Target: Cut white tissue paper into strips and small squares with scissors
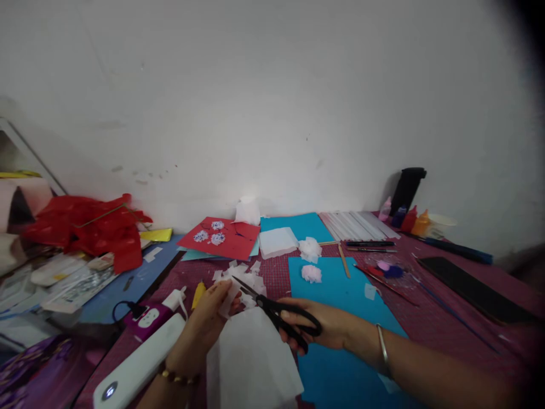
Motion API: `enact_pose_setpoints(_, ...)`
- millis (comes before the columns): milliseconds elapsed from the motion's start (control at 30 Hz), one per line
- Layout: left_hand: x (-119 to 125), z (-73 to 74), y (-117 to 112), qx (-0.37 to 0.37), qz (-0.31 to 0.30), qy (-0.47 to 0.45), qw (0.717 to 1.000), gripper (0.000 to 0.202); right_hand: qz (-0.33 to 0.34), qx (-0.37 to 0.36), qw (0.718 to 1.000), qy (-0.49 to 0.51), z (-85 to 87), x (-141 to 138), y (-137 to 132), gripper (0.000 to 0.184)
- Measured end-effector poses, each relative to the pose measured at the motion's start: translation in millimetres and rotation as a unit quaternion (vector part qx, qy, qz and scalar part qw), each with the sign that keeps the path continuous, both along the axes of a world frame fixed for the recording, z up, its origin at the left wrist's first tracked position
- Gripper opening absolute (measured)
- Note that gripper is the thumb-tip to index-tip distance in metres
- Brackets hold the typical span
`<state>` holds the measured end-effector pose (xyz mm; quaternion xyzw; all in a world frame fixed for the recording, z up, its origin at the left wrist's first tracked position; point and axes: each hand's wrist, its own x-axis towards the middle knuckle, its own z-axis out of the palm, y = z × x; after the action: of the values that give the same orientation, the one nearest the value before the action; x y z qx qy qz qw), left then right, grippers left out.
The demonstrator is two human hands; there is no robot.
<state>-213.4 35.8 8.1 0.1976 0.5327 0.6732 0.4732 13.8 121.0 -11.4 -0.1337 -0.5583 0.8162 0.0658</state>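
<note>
My left hand is closed on a small piece of white tissue paper, pinched between thumb and fingers. In my right hand is a pair of black scissors, blades parted and pointing at that piece. Below the blades lies a larger white tissue sheet. Behind my left hand is a heap of cut tissue pieces. A crumpled pinkish tissue ball rests on the blue paper, and a white crumpled tissue ball sits just behind it.
Red paper with painted blossoms lies at the back left. A white power bank and purple power strip are left of my left hand. Paint bottles, brushes and a black phone-like slab lie to the right.
</note>
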Motion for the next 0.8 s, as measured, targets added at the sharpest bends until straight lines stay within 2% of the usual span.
enact_pose_setpoints(167, -12.3, -4.5, -1.1, 0.01, -0.028, -0.012, 0.999, 0.022, 0.005, -0.004, 1.0, -0.01, -1.5, -11.6, 1.3, 0.048)
enact_pose_setpoints(367, -20.0, -3.0, 4.7, 0.006, -0.046, -0.01, 0.999, 0.022, -0.001, -0.006, 1.0, -0.004, 0.8, -24.2, 4.3, 0.044)
enact_pose_setpoints(667, -30.2, -1.5, 20.9, 0.0, -0.029, -0.005, 1.0, 0.01, -0.035, 0.008, 0.999, -0.017, 6.2, -35.3, 13.5, 0.045)
enact_pose_setpoints(800, -29.6, -4.3, 22.0, -0.018, -0.01, -0.02, 1.0, 0.012, 0.012, -0.026, 0.999, -0.029, 4.5, -37.9, 19.1, 0.056)
